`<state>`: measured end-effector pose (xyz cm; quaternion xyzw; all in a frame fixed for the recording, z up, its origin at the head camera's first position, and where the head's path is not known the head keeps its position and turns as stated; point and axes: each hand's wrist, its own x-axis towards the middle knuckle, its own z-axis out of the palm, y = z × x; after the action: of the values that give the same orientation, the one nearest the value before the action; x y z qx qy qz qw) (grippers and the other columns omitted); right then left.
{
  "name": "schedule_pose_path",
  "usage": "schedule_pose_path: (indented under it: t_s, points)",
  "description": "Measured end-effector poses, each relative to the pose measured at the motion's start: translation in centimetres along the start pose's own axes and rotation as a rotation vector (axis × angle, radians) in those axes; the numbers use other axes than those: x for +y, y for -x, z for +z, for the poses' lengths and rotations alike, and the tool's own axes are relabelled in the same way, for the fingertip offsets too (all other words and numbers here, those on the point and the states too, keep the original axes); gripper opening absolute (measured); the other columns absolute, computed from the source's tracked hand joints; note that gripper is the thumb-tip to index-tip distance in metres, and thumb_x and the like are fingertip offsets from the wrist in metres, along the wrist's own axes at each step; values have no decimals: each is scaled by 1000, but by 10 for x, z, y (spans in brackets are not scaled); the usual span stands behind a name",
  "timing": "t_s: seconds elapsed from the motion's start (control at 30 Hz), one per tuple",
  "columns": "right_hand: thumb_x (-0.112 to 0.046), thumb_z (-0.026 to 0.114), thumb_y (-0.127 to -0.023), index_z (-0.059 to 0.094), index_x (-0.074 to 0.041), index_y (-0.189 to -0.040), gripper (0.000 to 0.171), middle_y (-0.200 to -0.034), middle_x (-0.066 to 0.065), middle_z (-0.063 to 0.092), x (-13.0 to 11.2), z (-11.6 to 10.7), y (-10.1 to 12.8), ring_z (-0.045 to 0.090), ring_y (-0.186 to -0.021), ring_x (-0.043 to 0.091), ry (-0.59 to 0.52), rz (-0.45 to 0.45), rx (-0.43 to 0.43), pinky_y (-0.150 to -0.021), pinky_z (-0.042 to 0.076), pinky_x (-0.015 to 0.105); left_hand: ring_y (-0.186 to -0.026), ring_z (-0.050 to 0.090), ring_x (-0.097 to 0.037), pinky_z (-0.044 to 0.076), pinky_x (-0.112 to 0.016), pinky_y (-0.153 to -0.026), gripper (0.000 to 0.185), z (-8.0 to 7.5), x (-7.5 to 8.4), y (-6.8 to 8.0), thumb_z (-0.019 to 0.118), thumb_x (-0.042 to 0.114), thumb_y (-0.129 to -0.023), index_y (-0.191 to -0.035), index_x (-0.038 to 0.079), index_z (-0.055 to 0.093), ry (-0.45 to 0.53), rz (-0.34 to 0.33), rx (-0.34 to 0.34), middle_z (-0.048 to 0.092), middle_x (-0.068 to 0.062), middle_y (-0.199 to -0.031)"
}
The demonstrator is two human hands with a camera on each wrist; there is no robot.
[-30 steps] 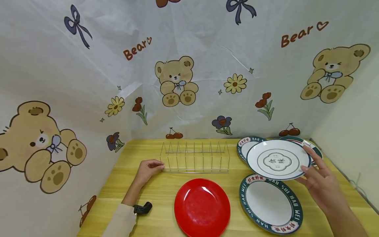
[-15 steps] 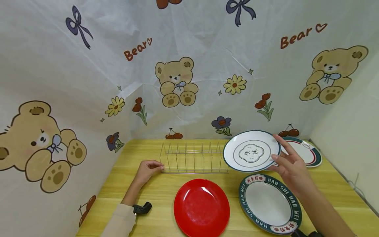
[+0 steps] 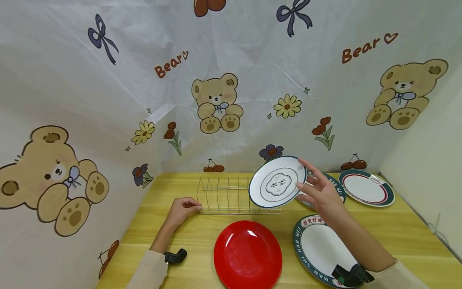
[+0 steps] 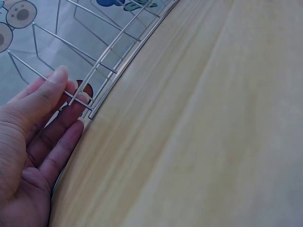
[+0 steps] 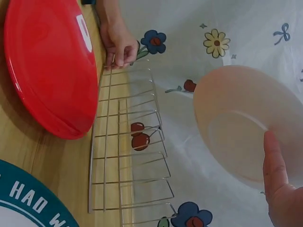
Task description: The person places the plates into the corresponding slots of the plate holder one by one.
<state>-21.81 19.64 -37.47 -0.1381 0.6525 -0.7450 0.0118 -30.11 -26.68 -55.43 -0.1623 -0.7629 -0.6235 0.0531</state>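
A: Head view, quick. Right hand (image 3: 321,194)?
B: Clamped on the white plate (image 3: 278,184), thumb on the printed face, other fingers behind the rim. Plate's tilted, off the table (image 3: 195,239), overlapping the right part of the wire rack (image 3: 223,200) from here.
A: Left hand (image 3: 185,210)?
B: Pinching the rack's left end.
A: Other plates?
B: Red plate (image 3: 248,255) flat in front of the rack. Near green-rimmed plate (image 3: 321,247) right of that, partly under the right forearm. Far green-rimmed plate (image 3: 336,188) behind the right hand, mostly hidden. Oval plate (image 3: 365,188) at far right. Bear-print cloth (image 3: 249,144) behind it all.
A: Left wrist view?
B: Thumb and fingertips together on the rack's end wire, rack's base edge running away along the table. White plate's out of this one.
A: Right wrist view?
B: White plate's underside, blurry, one finger of the right hand lying against it. Rack shows to the side, a gap between them; left hand at its far end. Red plate upper left, green rim lower left.
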Motion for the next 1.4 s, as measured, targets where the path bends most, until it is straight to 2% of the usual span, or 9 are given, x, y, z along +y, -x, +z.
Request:
schedule_pose_path:
  t_s: [0.23, 0.4, 0.53, 0.73, 0.93, 1.17, 1.4]
  points:
    - [-11, 65, -101, 34, -30, -159, 69, -145, 25, 38, 10, 18, -18, 67, -107, 18, 45, 9, -42, -89, 60, 34, -80, 72, -20, 62, -30, -69, 10, 2, -3, 2, 80, 3, -86, -92, -5, 76, 9, 20, -13, 76, -6, -89]
    - [-16, 68, -100, 34, -33, -159, 70, -142, 24, 45, 16, 30, -31, 67, -110, 20, 112, 5, -59, -89, 61, 35, -78, 72, -21, 62, -30, -67, 15, 1, -1, 3, 82, 9, -85, -91, -4, 77, 4, 9, -24, 76, -12, -89]
    - [-17, 71, -98, 36, -35, -158, 72, -137, 23, 50, 19, 43, -44, 67, -111, 24, 135, -13, -91, -88, 61, 38, -78, 72, -20, 62, -30, -67, 15, -1, 0, 1, 82, 9, -86, -91, -4, 77, -6, 16, -23, 75, -11, -88]
    - [-11, 73, -95, 39, -30, -157, 73, -134, 24, 53, 22, 64, -61, 68, -110, 28, 101, -32, -142, -88, 60, 49, -77, 71, -21, 62, -30, -66, 12, -3, 0, 2, 81, 7, -86, -92, -3, 77, -10, 11, -27, 75, -14, -89]
    - [-6, 74, -93, 41, -26, -156, 74, -129, 28, 53, 29, 82, -74, 69, -102, 28, 64, -29, -186, -85, 60, 50, -77, 71, -22, 62, -30, -66, 11, -2, -1, 1, 82, 6, -85, -91, -1, 78, -10, -2, -21, 75, -15, -89]
    - [-3, 74, -92, 42, -26, -156, 75, -127, 30, 54, 35, 100, -88, 69, -103, 32, 69, -38, -224, -87, 58, 56, -79, 71, -20, 62, -28, -68, 11, -2, -1, -2, 83, 8, -84, -91, 1, 78, -21, 9, -3, 75, -15, -90]
    - [-3, 74, -92, 42, -22, -156, 75, -122, 29, 57, 39, 110, -99, 70, -102, 35, 111, -55, -237, -88, 57, 57, -81, 73, -20, 64, -32, -72, 17, -3, 0, -2, 83, 7, -85, -95, -4, 76, 69, -12, -15, 76, -10, -92]
